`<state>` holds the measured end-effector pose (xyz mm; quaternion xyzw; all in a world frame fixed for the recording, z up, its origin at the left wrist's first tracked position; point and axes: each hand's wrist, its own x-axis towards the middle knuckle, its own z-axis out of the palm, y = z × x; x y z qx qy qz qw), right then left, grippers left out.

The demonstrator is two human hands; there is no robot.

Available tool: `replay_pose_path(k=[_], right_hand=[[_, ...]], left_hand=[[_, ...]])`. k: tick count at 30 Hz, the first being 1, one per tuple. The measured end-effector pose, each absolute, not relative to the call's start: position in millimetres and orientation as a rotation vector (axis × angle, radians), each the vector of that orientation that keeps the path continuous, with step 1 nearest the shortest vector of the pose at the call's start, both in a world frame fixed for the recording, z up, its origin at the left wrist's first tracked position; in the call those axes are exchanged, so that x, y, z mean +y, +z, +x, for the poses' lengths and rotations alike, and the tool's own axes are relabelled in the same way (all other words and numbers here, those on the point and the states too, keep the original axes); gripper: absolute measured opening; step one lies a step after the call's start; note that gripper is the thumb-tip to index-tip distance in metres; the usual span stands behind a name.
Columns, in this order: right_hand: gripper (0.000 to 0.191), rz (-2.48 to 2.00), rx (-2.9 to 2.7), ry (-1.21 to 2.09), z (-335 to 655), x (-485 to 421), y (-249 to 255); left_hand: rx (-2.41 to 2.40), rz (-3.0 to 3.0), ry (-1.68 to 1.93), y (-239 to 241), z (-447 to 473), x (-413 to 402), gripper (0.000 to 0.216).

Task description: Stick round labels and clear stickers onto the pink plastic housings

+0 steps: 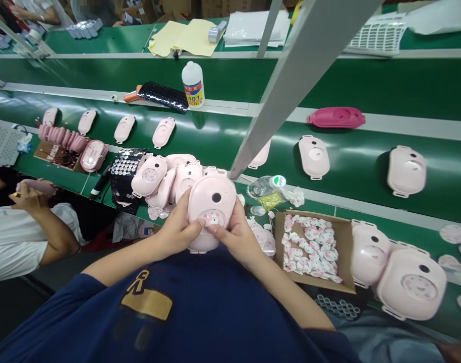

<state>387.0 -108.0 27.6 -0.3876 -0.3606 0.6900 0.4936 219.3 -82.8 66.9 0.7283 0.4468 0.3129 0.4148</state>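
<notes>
Between my two hands is a pale pink oval plastic casing (211, 199) with a round black spot near its top and an oval recess lower down. My left hand (179, 227) wraps its left side, and my right hand (240, 232) grips its right side. Both thumbs press at a small white-and-pink animal-face piece (214, 219) in the recess. Left of my hands lies a heap of similar pink casings (151, 174). To the right stands a cardboard box (344, 252) holding many white-and-pink face pieces (313, 237).
Pink casings (314, 156) are spaced along the green belt (215, 136). A white glue bottle (193, 85) stands on the far rail. A slanting metal post (291, 75) crosses ahead. More casings (412, 282) lie at right. At left, a co-worker's hand (32, 196) holds a pink part.
</notes>
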Motion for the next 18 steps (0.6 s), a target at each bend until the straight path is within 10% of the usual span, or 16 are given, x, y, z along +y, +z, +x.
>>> replay_pose_path(k=[18], right_hand=[[0.096,-1.155,-0.767,1.468,342.8,-83.8,-3.1]], left_hand=[[0.876,1.84,0.394,39.6,154.1,24.9,0.068]])
